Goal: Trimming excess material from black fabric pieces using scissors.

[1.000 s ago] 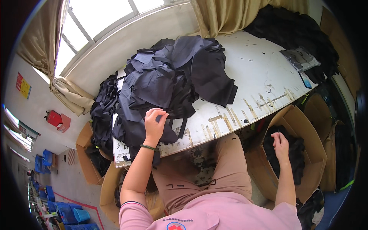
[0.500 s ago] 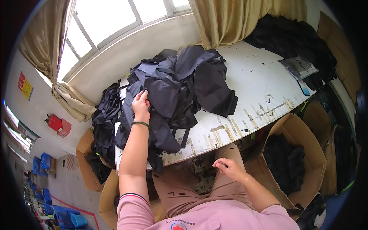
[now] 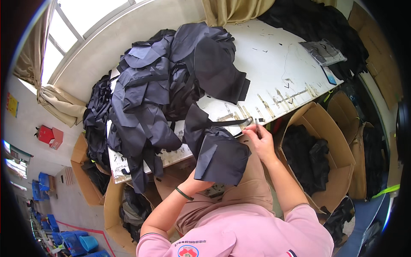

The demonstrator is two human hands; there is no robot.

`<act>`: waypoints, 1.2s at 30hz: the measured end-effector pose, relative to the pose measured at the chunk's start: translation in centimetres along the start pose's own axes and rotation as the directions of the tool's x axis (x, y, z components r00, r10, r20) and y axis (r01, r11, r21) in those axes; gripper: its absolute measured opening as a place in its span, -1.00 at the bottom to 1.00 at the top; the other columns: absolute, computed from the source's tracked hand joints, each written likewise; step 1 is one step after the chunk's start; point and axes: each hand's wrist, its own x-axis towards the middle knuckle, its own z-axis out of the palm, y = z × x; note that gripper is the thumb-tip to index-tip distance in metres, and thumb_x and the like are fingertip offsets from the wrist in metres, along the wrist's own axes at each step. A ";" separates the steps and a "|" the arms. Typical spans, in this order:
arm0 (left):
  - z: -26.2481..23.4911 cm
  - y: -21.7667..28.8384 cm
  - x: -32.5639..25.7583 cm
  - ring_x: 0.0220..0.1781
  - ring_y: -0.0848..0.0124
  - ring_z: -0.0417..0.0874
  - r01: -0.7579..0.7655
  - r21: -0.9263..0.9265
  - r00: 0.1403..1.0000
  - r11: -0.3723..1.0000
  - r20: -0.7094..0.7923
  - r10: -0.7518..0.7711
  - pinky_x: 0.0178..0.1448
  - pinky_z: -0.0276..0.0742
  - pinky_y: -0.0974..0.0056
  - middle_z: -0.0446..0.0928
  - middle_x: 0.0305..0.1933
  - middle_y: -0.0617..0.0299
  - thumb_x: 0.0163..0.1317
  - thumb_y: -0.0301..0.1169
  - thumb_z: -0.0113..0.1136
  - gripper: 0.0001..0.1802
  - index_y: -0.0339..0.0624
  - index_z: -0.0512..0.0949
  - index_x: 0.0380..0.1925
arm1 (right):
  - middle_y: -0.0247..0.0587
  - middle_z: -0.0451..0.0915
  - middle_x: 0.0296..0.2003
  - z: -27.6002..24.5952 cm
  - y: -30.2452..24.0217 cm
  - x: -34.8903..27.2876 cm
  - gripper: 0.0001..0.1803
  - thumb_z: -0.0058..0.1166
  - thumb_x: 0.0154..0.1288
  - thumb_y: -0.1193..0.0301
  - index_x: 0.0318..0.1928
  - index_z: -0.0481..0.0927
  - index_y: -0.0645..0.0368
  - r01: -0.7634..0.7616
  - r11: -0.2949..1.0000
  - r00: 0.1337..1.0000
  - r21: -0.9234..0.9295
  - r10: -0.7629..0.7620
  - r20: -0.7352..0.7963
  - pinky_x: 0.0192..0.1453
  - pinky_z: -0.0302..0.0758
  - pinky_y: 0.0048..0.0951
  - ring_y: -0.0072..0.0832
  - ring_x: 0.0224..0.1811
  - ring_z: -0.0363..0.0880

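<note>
In front of me hangs a black fabric piece [image 3: 222, 158] with a narrow strap [image 3: 231, 123], over the table's near edge. My left hand [image 3: 198, 183] grips the piece from below, its fingers mostly hidden behind the cloth. The strap runs right to my right hand [image 3: 262, 140], whose thumb and fingers are pinched by its end. A small, thin dark tool [image 3: 257, 125] sticks up from those fingers; its exact kind is too small to tell. Beyond lies a large heap of similar black fabric pieces [image 3: 145, 85].
The white table [image 3: 265, 55] carries taped strips along its front edge, a plastic-wrapped packet [image 3: 323, 52], and more dark fabric [image 3: 317, 25] at the far right. Cardboard boxes with black cloth stand at the right [image 3: 342, 171] and left [image 3: 81, 171]. Curtains [image 3: 239, 10] hang behind.
My left hand has drawn a black piece from the heap toward my lap. My right hand has risen from above my lap to the strap's end. The view has shifted.
</note>
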 end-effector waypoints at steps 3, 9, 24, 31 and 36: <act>-1.0 0.8 -1.1 0.19 -0.07 0.42 0.137 -0.067 0.988 0.988 0.086 -0.131 0.31 0.29 0.00 0.48 0.10 -0.05 -0.01 -0.52 0.21 -0.55 -0.16 0.56 -0.02 | -0.42 0.57 -0.41 2.2 -1.6 0.3 -0.86 0.18 0.27 0.46 -0.20 0.60 0.25 0.028 0.993 0.995 -0.119 -0.017 0.094 -0.20 0.40 -0.64 -0.72 -0.36 0.43; -1.1 0.6 -1.9 0.17 -0.07 0.42 0.086 0.097 0.985 0.992 0.143 -0.100 0.27 0.32 0.01 0.50 0.05 -0.04 -0.05 -0.48 0.27 -0.56 -0.22 0.56 -0.07 | -0.40 0.54 -0.46 4.1 -1.0 1.3 -0.80 0.22 0.24 0.40 -0.21 0.59 0.26 0.084 0.961 0.988 -0.262 -0.046 0.149 -0.28 0.38 -0.61 -0.71 -0.43 0.38; -6.9 0.9 -4.4 -0.01 0.04 0.56 0.290 0.175 0.957 0.941 -0.036 -0.288 0.10 0.44 0.10 0.58 -0.08 0.02 -0.04 -0.66 0.12 -0.53 -0.20 0.53 -0.03 | -0.44 0.52 -0.41 7.1 -4.1 -0.1 -0.71 0.26 0.10 0.58 -0.16 0.48 0.20 -0.118 0.990 0.922 0.079 0.080 0.379 -0.19 0.42 -0.64 -0.73 -0.38 0.44; -12.5 6.1 -4.4 0.21 0.34 0.42 -0.023 -0.881 0.834 0.472 -0.277 -0.477 0.32 0.26 0.28 0.35 0.22 0.15 0.12 -0.44 0.32 -0.30 -0.25 0.25 0.26 | -0.51 0.46 -0.41 8.5 -8.5 -4.3 -0.70 0.27 0.14 0.60 -0.14 0.48 0.15 -0.150 0.950 0.893 0.275 0.010 0.450 -0.26 0.34 -0.71 -0.79 -0.39 0.34; -12.2 7.0 -3.5 0.27 0.30 0.39 0.038 -0.729 0.767 0.684 -0.417 -0.487 0.34 0.26 0.24 0.28 0.31 0.11 0.02 -0.40 0.44 -0.18 -0.27 0.22 0.27 | -0.52 0.40 -0.41 8.8 -9.6 -5.9 -0.67 0.27 0.13 0.61 -0.08 0.51 0.16 -0.122 0.962 0.854 0.243 -0.023 0.520 -0.25 0.33 -0.71 -0.77 -0.38 0.29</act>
